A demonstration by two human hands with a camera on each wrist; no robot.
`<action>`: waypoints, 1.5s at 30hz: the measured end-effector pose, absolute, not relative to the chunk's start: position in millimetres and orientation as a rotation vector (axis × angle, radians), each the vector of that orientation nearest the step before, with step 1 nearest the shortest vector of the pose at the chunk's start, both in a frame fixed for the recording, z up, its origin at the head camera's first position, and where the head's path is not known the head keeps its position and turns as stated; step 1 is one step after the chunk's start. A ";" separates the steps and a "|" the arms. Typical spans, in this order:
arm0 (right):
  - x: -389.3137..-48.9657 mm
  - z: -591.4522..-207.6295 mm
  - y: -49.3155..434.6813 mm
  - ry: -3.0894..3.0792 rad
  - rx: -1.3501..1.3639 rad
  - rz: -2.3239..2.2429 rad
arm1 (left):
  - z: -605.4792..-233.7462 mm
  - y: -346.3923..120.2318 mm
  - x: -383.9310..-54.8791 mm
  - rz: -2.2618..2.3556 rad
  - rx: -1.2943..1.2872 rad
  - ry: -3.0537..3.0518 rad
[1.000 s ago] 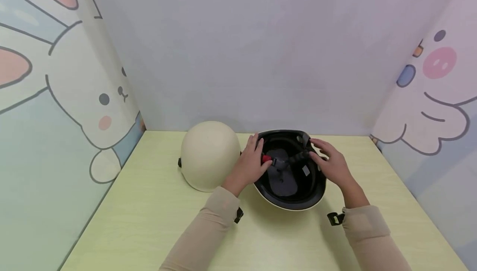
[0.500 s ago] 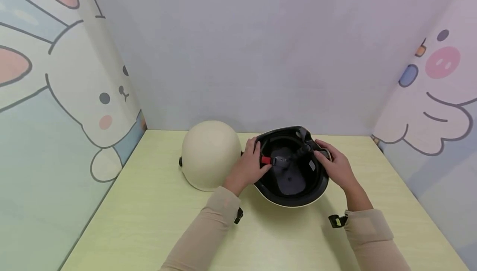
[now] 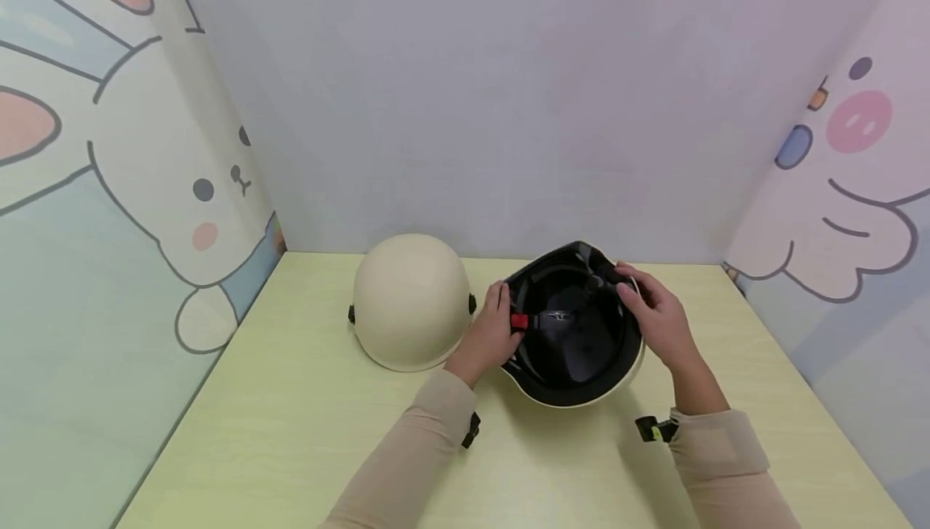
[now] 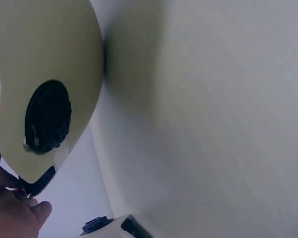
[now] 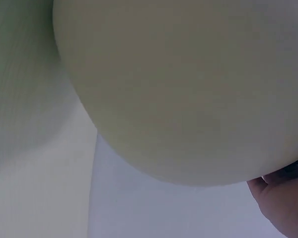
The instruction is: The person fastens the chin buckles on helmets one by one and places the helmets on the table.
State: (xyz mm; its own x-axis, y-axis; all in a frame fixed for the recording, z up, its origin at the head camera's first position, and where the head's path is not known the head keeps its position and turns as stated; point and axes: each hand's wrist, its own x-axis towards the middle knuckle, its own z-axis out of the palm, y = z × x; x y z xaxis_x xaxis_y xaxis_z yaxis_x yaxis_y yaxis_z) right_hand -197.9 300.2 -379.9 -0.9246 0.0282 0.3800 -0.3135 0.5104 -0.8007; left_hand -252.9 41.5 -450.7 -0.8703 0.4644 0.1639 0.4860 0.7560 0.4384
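Observation:
A cream helmet (image 3: 571, 343) lies tipped over, its black inside facing up toward the head camera. My left hand (image 3: 490, 333) grips its left rim, close to the red buckle (image 3: 519, 321) of the chin strap. On the opposite side my right hand (image 3: 659, 321) holds the right rim, thumb inside and fingers behind the edge. In the left wrist view a round black fitting (image 4: 48, 116) shows on the shell, with part of the left hand (image 4: 20, 213) at the rim. The shell's smooth outside (image 5: 188, 89) fills most of the right wrist view.
A second cream helmet (image 3: 411, 303) stands dome up on the pale yellow table (image 3: 291, 432), just left of my left hand. Behind it rises a grey back wall (image 3: 465, 109). Side walls with cartoon animals (image 3: 152, 165) flank the table.
The held helmet has turned and tilted, its back edge rising higher and its inside swinging round. My left hand has shifted slightly down along the rim; my right hand has closed further around its side.

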 end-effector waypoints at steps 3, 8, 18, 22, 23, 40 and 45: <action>-196.7 -374.9 294.1 -2.390 0.192 1.384 | -455.9 44.1 -253.3 -0.773 -0.789 -2.898; -196.9 -368.9 285.4 -2.372 0.109 1.383 | -462.0 48.2 -253.7 -0.874 -0.756 -2.940; -199.4 -354.2 266.1 -2.481 0.065 1.305 | -475.7 53.0 -248.4 -1.043 -0.693 -3.024; -199.4 -350.2 260.0 -2.519 0.064 1.286 | -477.0 52.7 -246.3 -1.072 -0.693 -3.031; -199.1 -349.0 258.9 -2.531 0.065 1.280 | -477.2 52.6 -246.0 -1.083 -0.693 -3.028; -202.4 -345.5 258.5 -2.611 0.151 1.178 | -483.3 53.4 -245.1 -1.248 -0.667 -2.987; -200.1 -348.0 265.1 -2.585 0.146 1.193 | -483.9 55.0 -243.0 -1.288 -0.648 -2.969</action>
